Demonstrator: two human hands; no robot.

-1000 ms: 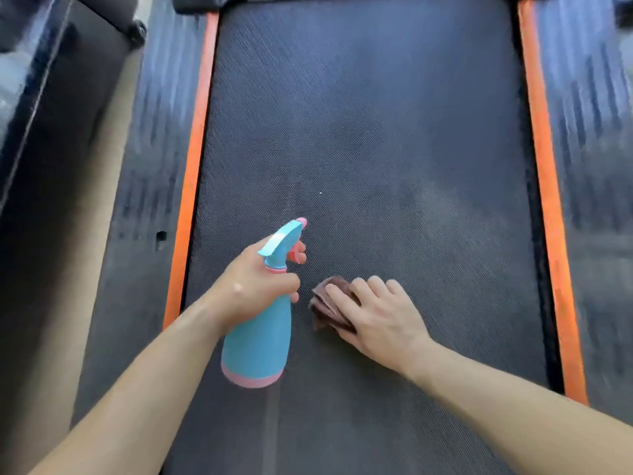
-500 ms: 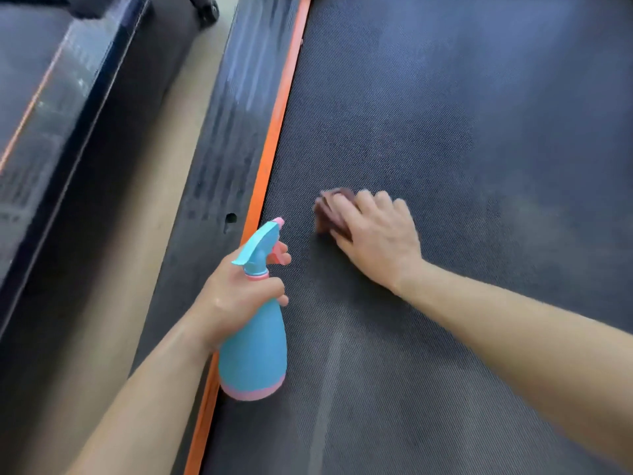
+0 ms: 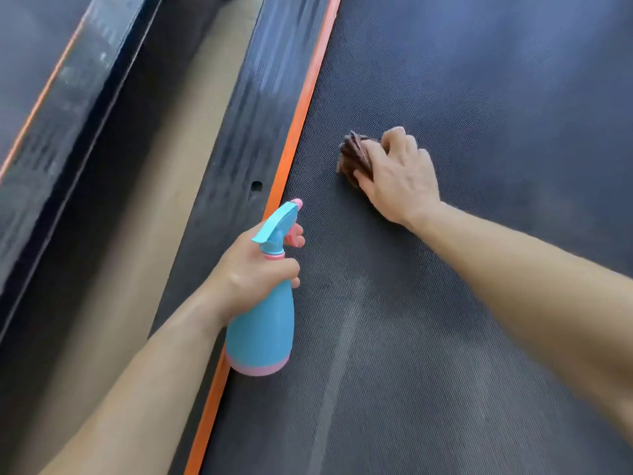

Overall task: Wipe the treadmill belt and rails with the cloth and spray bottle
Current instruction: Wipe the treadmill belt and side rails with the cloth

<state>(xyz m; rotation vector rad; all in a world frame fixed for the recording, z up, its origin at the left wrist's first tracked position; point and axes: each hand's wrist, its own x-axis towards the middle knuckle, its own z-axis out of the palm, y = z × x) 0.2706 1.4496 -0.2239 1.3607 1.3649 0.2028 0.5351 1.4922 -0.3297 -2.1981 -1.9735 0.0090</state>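
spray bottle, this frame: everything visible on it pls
The spray bottle looks like light blue plastic, pear-shaped, with a pink base band, pink neck collar, pink trigger and pink nozzle tip. It is held roughly upright, nozzle pointing away from the person, over the orange strip at the left edge of the belt. The left hand grips its neck, one finger at the trigger. No other contact shows.
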